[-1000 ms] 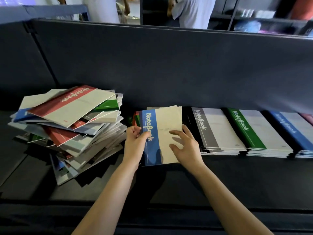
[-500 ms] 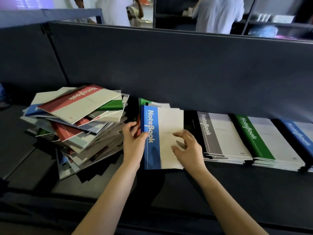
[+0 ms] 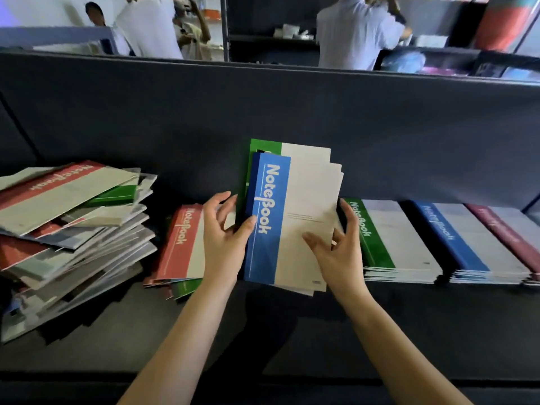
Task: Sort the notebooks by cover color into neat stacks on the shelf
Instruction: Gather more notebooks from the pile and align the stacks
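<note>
The blue notebook (image 3: 267, 217) fronts a small held bundle at the centre of the frame, raised off the shelf (image 3: 292, 331) and tipped toward the camera. A green notebook (image 3: 264, 146) peeks out behind its top edge, with pale page corners fanned at the right. The left hand (image 3: 225, 238) grips the spine side, thumb on the blue band and fingers behind. The right hand (image 3: 340, 252) pinches the opposite edge, thumb on the cover and fingers curled round it.

To do this step well, I would peel off one cover at a time, keep the rest squared between both hands, and lay each flush, spine aligned, on its matching pile.

The shelf is the only holder here. Right of centre lie a green stack (image 3: 391, 241), a blue stack (image 3: 458, 244) and what looks like a dark red stack (image 3: 508, 229), cut off by the frame edge. Under the left hand a red notebook (image 3: 182, 244) tops a loose few. At far left sits a mixed unsorted heap (image 3: 67, 223).
</note>
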Motion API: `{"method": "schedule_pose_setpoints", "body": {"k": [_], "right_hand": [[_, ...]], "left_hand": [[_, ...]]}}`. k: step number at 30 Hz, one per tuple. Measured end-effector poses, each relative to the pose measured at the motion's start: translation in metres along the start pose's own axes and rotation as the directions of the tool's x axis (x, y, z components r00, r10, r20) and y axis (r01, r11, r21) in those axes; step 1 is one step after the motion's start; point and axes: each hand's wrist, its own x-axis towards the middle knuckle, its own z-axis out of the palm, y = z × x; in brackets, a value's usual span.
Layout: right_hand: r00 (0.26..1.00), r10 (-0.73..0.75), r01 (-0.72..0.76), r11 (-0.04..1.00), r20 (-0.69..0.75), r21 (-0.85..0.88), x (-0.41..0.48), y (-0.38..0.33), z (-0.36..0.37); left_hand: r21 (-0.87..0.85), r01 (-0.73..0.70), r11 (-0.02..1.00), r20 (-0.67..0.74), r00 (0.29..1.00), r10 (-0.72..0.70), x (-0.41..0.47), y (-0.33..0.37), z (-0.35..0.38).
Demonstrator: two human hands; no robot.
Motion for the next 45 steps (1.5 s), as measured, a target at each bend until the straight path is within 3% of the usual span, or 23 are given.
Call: {"method": "schedule_pose_setpoints", "body": {"k": [3, 7, 9, 17, 23, 27, 29, 32, 36, 41, 45], "right_hand": [[0.993, -0.007, -0.001, 0.997, -0.116, -0.073, 0.009, 0.003, -0.042], [0.973, -0.037, 0.027, 0.999, -0.229, -0.045, 0.018, 0.001, -0.102], [0.962, -0.061, 0.044, 0.997, -0.266, -0.070, 0.022, 0.004, -0.129], [0.991, 0.027, -0.042, 0.992, -0.132, -0.116, 0.033, 0.018, -0.229], [0.975, 0.054, -0.085, 0.987, -0.216, -0.136, 0.049, 0.022, -0.281], [0.949, 0.034, -0.097, 0.977, -0.314, -0.188, 0.069, 0.029, -0.321], [0.958, 0.042, -0.120, 0.957, -0.284, -0.265, 0.082, 0.034, -0.345], [0.974, 0.057, -0.153, 0.880, -0.221, -0.449, 0.100, 0.041, -0.367], [0.984, 0.050, -0.147, 0.766, -0.171, -0.625, 0.118, 0.046, -0.368], [0.998, 0.042, -0.067, 0.649, -0.051, -0.758, 0.127, 0.057, -0.350], [0.998, -0.023, -0.033, 0.487, -0.051, -0.873, 0.123, 0.051, -0.341]], "left_hand": [[-0.040, 0.033, 0.999, 0.121, 0.992, -0.028, -0.014, -0.009, 0.038], [0.018, 0.081, 0.997, 0.367, 0.927, -0.082, -0.033, -0.018, 0.086], [0.026, 0.097, 0.995, 0.405, 0.909, -0.099, -0.042, -0.020, 0.112], [-0.087, 0.163, 0.983, 0.273, 0.953, -0.134, -0.074, -0.043, 0.207], [-0.116, 0.144, 0.983, 0.219, 0.969, -0.116, -0.094, -0.049, 0.259], [-0.071, 0.117, 0.991, 0.088, 0.990, -0.111, -0.098, -0.052, 0.264], [-0.025, 0.082, 0.996, 0.018, 0.997, -0.081, -0.099, -0.053, 0.256], [0.075, 0.045, 0.996, -0.053, 0.998, -0.041, -0.099, -0.055, 0.237], [0.080, 0.062, 0.995, -0.148, 0.988, -0.050, -0.105, -0.058, 0.220], [0.087, 0.063, 0.994, -0.162, 0.986, -0.048, -0.123, -0.057, 0.215], [0.111, 0.061, 0.992, -0.239, 0.970, -0.033, -0.136, -0.055, 0.205]]}}
